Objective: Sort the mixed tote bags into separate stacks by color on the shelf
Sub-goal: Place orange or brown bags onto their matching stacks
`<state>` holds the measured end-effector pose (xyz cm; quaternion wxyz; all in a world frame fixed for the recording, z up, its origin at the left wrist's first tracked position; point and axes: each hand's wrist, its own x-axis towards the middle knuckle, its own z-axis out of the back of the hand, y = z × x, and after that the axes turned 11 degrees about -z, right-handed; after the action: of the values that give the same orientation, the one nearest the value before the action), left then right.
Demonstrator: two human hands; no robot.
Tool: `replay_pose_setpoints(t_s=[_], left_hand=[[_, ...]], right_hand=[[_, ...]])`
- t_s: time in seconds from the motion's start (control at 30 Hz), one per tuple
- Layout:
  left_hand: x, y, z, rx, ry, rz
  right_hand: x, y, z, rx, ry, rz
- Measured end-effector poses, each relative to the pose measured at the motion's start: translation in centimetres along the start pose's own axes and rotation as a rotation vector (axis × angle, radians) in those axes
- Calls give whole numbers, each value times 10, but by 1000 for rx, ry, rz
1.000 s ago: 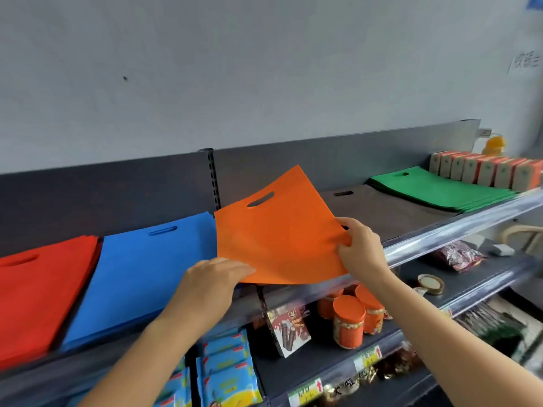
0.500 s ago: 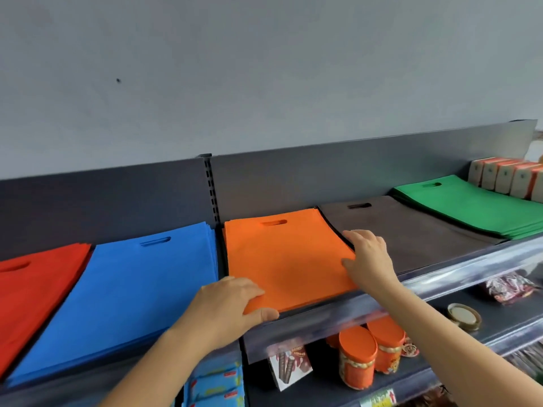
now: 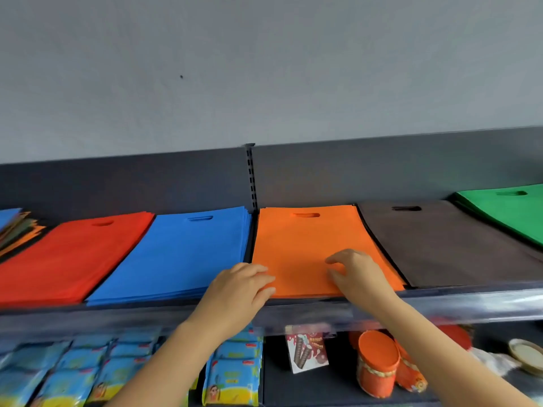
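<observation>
Orange stack point(image 3: 308, 248) lay flat and tidy, cutout at the back. Left hand point(image 3: 244, 286) pressed its corner, fingers straight; right hand point(image 3: 357, 276) rested loosely curled, gripping nothing.

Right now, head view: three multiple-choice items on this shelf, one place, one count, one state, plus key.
1. Which stack lies between the blue stack and the brown stack? A red B green C orange
2. How many single-colour stacks are on the top shelf? A three B five C seven
3. The top orange bag is: A lying flat B held aloft C folded

Key: 1 C, the orange stack borders both. 2 B, red stack, blue, orange, brown, green stack, beside the mixed pile. 3 A, flat, with the left hand and right hand at its front.
</observation>
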<state>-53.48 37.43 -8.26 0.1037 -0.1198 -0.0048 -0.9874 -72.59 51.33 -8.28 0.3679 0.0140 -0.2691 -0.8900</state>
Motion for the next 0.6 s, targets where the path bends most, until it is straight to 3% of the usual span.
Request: replay_pose_setpoints(t_s=[0.27,0.6], left_hand=[[-93,46,29,82,-165,98],[-227,133,68,13,-199,143]], right_hand=[[-16,79,-31,111,25,211],[-54,247,-93,156,17,384]])
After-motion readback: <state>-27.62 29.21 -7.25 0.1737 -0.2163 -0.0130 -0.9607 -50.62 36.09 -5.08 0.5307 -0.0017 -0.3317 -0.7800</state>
